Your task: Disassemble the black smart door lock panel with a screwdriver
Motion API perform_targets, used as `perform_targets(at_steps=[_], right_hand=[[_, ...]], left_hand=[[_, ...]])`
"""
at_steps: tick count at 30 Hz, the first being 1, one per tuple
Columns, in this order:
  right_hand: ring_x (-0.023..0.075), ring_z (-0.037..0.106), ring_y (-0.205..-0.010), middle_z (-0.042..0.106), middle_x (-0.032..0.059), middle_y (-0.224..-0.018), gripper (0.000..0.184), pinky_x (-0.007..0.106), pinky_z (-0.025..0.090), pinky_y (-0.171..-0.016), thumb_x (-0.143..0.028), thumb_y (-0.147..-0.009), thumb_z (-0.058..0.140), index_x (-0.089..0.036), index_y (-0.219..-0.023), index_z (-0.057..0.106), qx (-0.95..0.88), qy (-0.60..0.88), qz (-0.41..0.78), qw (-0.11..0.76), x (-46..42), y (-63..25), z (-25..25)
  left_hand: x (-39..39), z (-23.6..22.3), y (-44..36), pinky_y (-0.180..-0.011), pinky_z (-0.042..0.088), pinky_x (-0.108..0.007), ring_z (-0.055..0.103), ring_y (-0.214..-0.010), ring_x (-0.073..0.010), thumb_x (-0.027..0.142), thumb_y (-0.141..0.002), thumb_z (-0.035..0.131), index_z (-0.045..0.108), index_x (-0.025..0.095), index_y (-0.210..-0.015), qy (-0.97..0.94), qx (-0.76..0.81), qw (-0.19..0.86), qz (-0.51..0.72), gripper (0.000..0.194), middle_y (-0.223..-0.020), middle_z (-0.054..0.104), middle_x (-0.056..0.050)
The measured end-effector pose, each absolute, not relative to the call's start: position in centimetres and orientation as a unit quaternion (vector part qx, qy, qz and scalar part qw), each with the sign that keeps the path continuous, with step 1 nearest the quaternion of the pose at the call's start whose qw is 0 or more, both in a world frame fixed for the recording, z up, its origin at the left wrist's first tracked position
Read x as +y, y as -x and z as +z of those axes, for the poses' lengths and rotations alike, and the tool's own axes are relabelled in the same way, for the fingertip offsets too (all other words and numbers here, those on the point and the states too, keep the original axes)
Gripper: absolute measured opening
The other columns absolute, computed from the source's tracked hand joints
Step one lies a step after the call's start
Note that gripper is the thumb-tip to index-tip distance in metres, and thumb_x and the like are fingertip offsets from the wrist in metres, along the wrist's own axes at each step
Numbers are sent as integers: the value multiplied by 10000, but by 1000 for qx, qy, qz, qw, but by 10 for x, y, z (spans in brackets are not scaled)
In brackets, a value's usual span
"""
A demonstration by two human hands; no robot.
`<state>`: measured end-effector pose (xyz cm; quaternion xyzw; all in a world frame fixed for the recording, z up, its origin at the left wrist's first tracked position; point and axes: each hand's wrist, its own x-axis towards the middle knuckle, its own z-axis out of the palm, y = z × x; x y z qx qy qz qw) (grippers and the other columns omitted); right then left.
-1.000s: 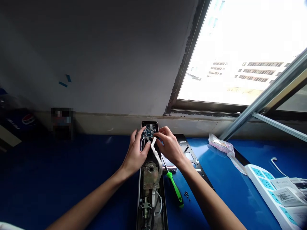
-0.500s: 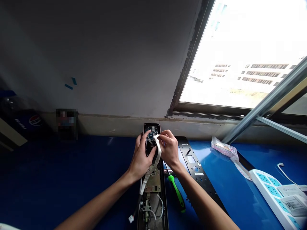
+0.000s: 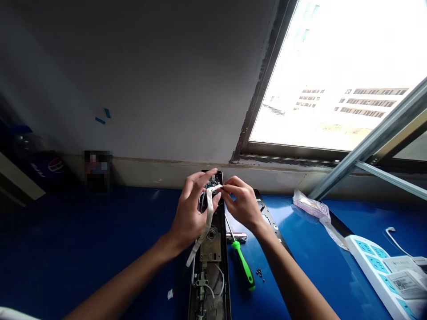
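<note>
The white cable is now crossing in front of the left hand and hanging past the left edge of the long black housing, whereas a second ago it was lying lengthwise along it. That is leaving the metal plate mostly uncovered, and, as I judge it, the handling is centring on the cable's upper end rather than on its loose length. The right hand is pinching that upper end between thumb and fingertips, just over the housing's far end. The left hand is holding its thumb and index finger spread apart, the index finger now reaching across the circuit board where half a second ago it was bending down toward it (whether the hidden fingers are gripping anything, I cannot tell). The cable's white connector is now dangling or resting farther out to the left, over the blue counter. On the other side, the green screwdriver is lying beside the housing, with small screws sitting near its handle.
</note>
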<state>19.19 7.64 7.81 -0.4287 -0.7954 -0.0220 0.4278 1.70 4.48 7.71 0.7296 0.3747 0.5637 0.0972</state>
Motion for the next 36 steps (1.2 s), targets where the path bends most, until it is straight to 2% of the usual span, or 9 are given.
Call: perform_targets(at_steps=[3, 7, 15, 21, 23, 25, 28, 32, 36], right_hand=[[118, 574, -662, 650, 33, -827, 277, 246, 467, -633, -272, -1008, 573, -201, -802, 743, -815, 412, -12, 407, 70, -209, 88], [148, 605, -743, 687, 54, -874, 259, 274, 481, -702, -305, -1025, 570, -208, -904, 777, -836, 398, -21, 378, 62, -223, 87], [180, 644, -814, 729, 58, -931, 171, 313, 503, -746, -316, -991, 638, -244, -979, 793, -829, 422, -15, 368, 60, -241, 80], [192, 661, -892, 695, 83, -1038, 204, 347, 556, -781, -332, -990, 625, -209, -1149, 654, -742, 469, 30, 478, 36, -252, 97], [147, 673, -767, 703, 32, -900, 163, 289, 572, -700, -379, -1004, 602, -220, -989, 635, -750, 454, 107, 470, 24, -252, 103], [142, 704, -756, 737, 14, -885, 190, 268, 581, -681, -400, -987, 634, -240, -1089, 618, -740, 409, 336, 415, 13, -253, 107], [145, 723, -765, 760, -7, -840, 335, 258, 589, -705, -357, -880, 783, -260, -1153, 613, -678, 399, 460, 411, 4, -258, 109], [161, 747, -780, 793, 23, -866, 308, 276, 601, -738, -362, -841, 814, -231, -1074, 660, -641, 448, 428, 453, 3, -279, 106], [164, 721, -743, 785, 27, -843, 282, 263, 556, -650, -396, -842, 786, -209, -1026, 682, -668, 521, 382, 370, 6, -304, 96]], left_hand=[[37, 103, -12, -935, 560, -251, 709, -999, -138, 108, -973, 640, 709, 254, -1186, -788, 281, 63, 544, 267, -1097, 732, -28], [36, 111, -11, -858, 564, -214, 726, -900, -122, 59, -959, 648, 736, 187, -1147, -790, 254, 41, 557, 244, -985, 766, -29], [43, 105, -22, -812, 590, -251, 753, -861, -143, 126, -963, 674, 780, 202, -1118, -774, 256, 79, 574, 203, -986, 801, -32], [47, 103, -36, -808, 636, -324, 782, -876, -194, 199, -947, 706, 803, 230, -1081, -754, 288, 136, 574, 168, -1023, 820, -26], [51, 99, -43, -821, 641, -335, 787, -903, -205, 206, -954, 696, 799, 225, -1099, -760, 293, 136, 564, 179, -1046, 818, -31], [56, 94, -53, -820, 640, -330, 788, -912, -204, 194, -958, 687, 794, 219, -1115, -766, 299, 128, 554, 192, -1062, 816, -34], [64, 90, -68, -840, 635, -335, 786, -924, -204, 192, -959, 681, 790, 215, -1121, -773, 312, 119, 539, 197, -1072, 815, -35], [72, 87, -84, -925, 624, -375, 771, -988, -216, 200, -936, 698, 717, 197, -1281, -799, 322, 146, 486, 345, -1193, 781, -73], [72, 77, -92, -927, 611, -381, 756, -1016, -233, 188, -933, 687, 654, 195, -1371, -857, 331, 177, 353, 439, -1272, 741, -107]])
